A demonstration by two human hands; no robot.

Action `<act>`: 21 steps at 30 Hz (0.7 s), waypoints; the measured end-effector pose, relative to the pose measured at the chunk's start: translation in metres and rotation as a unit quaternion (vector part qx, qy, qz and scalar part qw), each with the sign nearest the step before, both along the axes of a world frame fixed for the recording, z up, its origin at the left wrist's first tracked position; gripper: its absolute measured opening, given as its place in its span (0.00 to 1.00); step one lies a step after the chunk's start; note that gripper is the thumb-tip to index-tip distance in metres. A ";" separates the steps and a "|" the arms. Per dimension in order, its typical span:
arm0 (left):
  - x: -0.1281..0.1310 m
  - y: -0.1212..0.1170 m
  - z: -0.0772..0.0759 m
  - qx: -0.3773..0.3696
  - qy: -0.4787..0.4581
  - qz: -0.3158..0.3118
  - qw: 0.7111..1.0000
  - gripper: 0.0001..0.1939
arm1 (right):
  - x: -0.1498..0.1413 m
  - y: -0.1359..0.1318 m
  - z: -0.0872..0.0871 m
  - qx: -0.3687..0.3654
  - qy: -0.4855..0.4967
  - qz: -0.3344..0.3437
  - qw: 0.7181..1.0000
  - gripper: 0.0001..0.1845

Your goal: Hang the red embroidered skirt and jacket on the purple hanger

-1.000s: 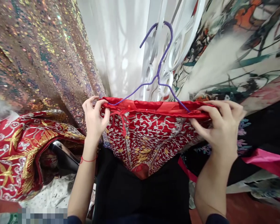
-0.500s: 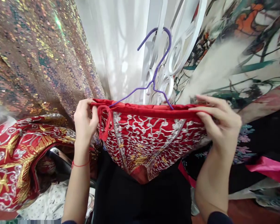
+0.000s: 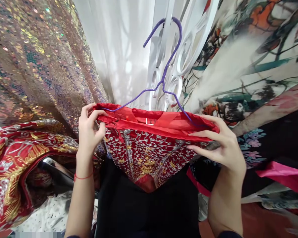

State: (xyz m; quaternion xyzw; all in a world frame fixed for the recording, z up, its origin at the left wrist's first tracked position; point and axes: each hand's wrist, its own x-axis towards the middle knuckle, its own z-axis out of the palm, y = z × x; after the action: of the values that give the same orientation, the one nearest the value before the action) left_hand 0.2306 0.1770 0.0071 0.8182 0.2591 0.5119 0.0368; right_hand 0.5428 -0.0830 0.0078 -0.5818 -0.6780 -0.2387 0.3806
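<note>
A red skirt [image 3: 149, 150] with silver and gold embroidery hangs between my hands, its waist opening spread toward me. My left hand [image 3: 90, 127] grips the left end of the red waistband, close to a small tied cord [image 3: 118, 127]. At the other end, my right hand [image 3: 218, 140] holds the waistband with fingers over its edge and the thumb in front. A purple hanger [image 3: 163, 79] has its lower arms inside the opening, their ends partly hidden by cloth. Inside the far waistband shows a white label [image 3: 150, 121] marked S.
A sequinned cloth [image 3: 47, 59] hangs at left, above a red and gold embroidered garment [image 3: 12, 172]. Behind the hanger stands a white scrollwork frame [image 3: 188, 53]. Floral fabric [image 3: 250, 66] and a black embroidered garment [image 3: 283, 142] lie to the right.
The waist opening has widened and tipped toward me, baring the red lining and label. My right hand has shifted left and slightly down; the hanger sits a little higher in view.
</note>
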 end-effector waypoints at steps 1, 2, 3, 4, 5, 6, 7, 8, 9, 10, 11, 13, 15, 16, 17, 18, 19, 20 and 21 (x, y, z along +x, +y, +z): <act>0.000 -0.001 -0.001 0.000 -0.012 0.003 1.000 0.14 | -0.001 0.000 -0.002 0.009 0.011 -0.015 1.000 0.14; 0.000 -0.001 -0.002 -0.003 -0.023 0.008 1.000 0.14 | -0.002 0.000 -0.003 0.017 0.021 -0.029 0.999 0.11; 0.000 -0.001 -0.002 -0.006 -0.031 0.014 0.999 0.13 | -0.002 0.000 -0.003 0.027 0.029 -0.036 0.999 0.08; 0.000 0.000 -0.002 -0.011 -0.035 0.020 0.999 0.11 | -0.001 0.001 -0.003 0.037 0.035 -0.041 0.998 0.04; 0.000 0.002 -0.001 -0.015 -0.035 0.024 0.999 0.10 | -0.001 0.002 -0.002 0.047 0.041 -0.045 0.997 0.02; 0.000 0.003 -0.001 -0.018 -0.031 0.026 0.999 0.08 | 0.001 0.003 -0.001 0.057 0.046 -0.048 0.996 0.02; 0.001 0.005 0.001 -0.017 -0.028 0.026 0.999 0.07 | 0.002 0.006 0.000 0.068 0.052 -0.055 0.995 0.03; 0.002 0.006 0.003 -0.012 -0.029 0.027 0.999 0.07 | 0.003 0.008 0.001 0.084 0.061 -0.065 0.992 0.04; 0.003 0.007 0.005 -0.004 -0.034 0.031 0.999 0.06 | 0.005 0.012 0.002 0.104 0.074 -0.075 0.989 0.04; 0.005 0.008 0.007 0.005 -0.040 0.036 0.999 0.06 | 0.007 0.016 0.003 0.128 0.090 -0.084 0.984 0.05; 0.007 0.008 0.009 0.012 -0.046 0.040 0.998 0.06 | 0.009 0.020 0.003 0.157 0.107 -0.094 0.977 0.05; 0.013 0.009 0.012 0.008 -0.062 0.030 0.998 0.06 | 0.012 0.029 0.000 0.204 0.134 -0.124 0.962 0.09; 0.019 0.011 0.011 -0.044 -0.077 -0.019 0.996 0.10 | 0.014 0.035 -0.006 0.229 0.147 -0.167 0.948 0.12; 0.021 0.012 0.008 -0.082 -0.081 -0.050 0.992 0.12 | 0.014 0.037 -0.009 0.233 0.153 -0.185 0.942 0.13; 0.023 0.014 0.005 -0.121 -0.084 -0.072 0.986 0.13 | 0.015 0.038 -0.011 0.233 0.163 -0.195 0.939 0.15; 0.024 0.015 0.000 -0.154 -0.085 -0.083 0.981 0.13 | 0.014 0.039 -0.014 0.233 0.177 -0.200 0.935 0.18; 0.026 0.016 -0.005 -0.178 -0.086 -0.084 0.977 0.14 | 0.014 0.039 -0.015 0.235 0.188 -0.206 0.931 0.20; 0.027 0.016 -0.009 -0.190 -0.093 -0.078 0.974 0.15 | 0.014 0.039 -0.016 0.237 0.194 -0.215 0.927 0.19; 0.028 0.015 -0.013 -0.193 -0.105 -0.068 0.973 0.16 | 0.013 0.040 -0.016 0.238 0.193 -0.226 0.925 0.16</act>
State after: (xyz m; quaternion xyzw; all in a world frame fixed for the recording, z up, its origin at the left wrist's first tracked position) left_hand 0.2583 0.1920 -0.0063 0.7532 0.2911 0.5315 0.2558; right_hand 0.5562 -0.0430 -0.0081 -0.6465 -0.3651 -0.3558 0.5676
